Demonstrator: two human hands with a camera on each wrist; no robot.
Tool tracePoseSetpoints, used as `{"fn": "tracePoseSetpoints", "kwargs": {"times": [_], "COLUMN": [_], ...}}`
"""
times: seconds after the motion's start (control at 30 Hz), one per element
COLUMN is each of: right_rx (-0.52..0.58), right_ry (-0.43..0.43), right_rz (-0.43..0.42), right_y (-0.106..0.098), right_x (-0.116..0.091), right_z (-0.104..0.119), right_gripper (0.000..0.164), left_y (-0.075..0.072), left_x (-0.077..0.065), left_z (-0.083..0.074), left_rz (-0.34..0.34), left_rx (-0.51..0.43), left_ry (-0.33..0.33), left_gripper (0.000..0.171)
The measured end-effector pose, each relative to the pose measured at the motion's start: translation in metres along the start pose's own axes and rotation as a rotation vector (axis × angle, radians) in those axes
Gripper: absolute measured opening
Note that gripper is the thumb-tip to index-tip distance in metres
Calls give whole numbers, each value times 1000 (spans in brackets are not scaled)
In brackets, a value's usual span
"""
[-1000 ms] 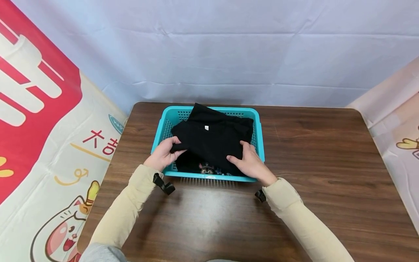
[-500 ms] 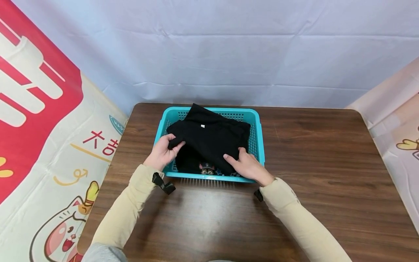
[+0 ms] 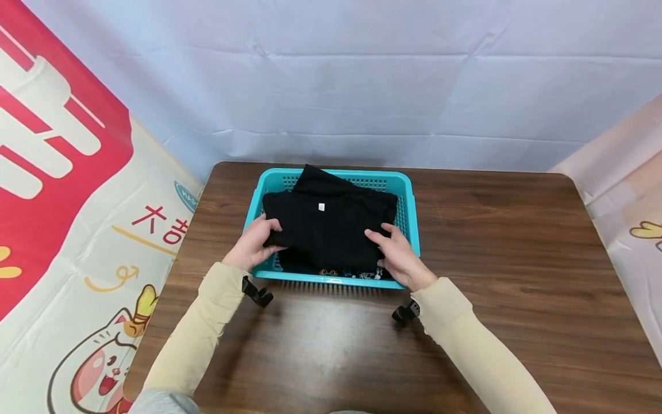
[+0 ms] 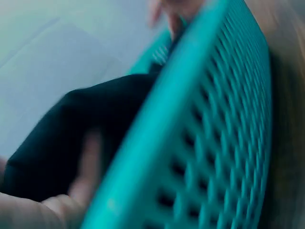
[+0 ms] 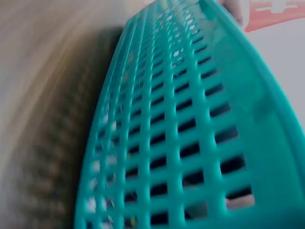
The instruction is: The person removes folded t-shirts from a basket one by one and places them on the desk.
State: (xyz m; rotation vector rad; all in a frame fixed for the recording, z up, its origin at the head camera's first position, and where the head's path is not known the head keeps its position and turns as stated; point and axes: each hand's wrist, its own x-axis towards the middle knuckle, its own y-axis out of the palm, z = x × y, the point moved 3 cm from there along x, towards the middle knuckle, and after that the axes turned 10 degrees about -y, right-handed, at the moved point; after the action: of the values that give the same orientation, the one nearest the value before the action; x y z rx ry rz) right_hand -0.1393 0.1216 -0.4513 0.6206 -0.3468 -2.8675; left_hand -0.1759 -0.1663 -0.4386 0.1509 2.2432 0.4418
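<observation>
A folded black T-shirt [image 3: 326, 233] with a small white label lies in a turquoise plastic basket [image 3: 331, 281]. My left hand [image 3: 253, 241] pinches its left edge between thumb and fingers. On the opposite side my right hand [image 3: 402, 259] grips the right edge, thumb on top and fingers beneath. Below its front edge shows a strip of black cloth with a cartoon print [image 3: 362, 275]. More black cloth [image 3: 326, 181] sticks up at the back of the basket. In the left wrist view the black fabric [image 4: 86, 114] bends over my blurred fingers; the right wrist view mostly shows the basket's perforated wall [image 5: 162, 119].
The basket stands near the back edge of a dark brown wooden table [image 3: 507, 259]. Behind the table hangs a pale cloth [image 3: 362, 86], and a printed banner [image 3: 62, 201] is at the left. Both wrists carry black straps with small mounts.
The shirt's front edge has come down over most of the cartoon print, and the shirt lies flatter. My left hand has dropped slightly; the right has shifted slightly along its edge.
</observation>
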Motion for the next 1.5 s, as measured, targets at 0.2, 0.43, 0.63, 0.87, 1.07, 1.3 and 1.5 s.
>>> {"fn": "tracePoseSetpoints", "kwargs": {"times": [0.2,0.43,0.63,0.87,1.07,1.3,1.5], "right_rx": [121,57,-38,-92,-149,-204,-197], "right_ry": [10,-8,7,1,15,-10,-53], "right_rz": [-69,-37,-14,40,25,8,17], "right_y": [-3,-7,-10,-10,-9,-11,-12], "right_x": [1,1,2,4,10,12,12], "right_z": [0,7,11,10,8,8,8], "right_gripper": [82,90,88,86,80,82,66], "left_y": [-8,-11,-13,-12,-4,-1,-1], "left_x": [1,4,11,18,21,22,23], "left_z": [-1,-5,-7,-7,-8,-10,-8], "left_rz": [-86,-111,-66,-17,54,37,24], "left_rx": [318,458,378,228,273,341,281], "left_ry": [32,4,-63,-148,-165,-150,-136], "left_gripper": [76,72,57,28,31,45,32]}}
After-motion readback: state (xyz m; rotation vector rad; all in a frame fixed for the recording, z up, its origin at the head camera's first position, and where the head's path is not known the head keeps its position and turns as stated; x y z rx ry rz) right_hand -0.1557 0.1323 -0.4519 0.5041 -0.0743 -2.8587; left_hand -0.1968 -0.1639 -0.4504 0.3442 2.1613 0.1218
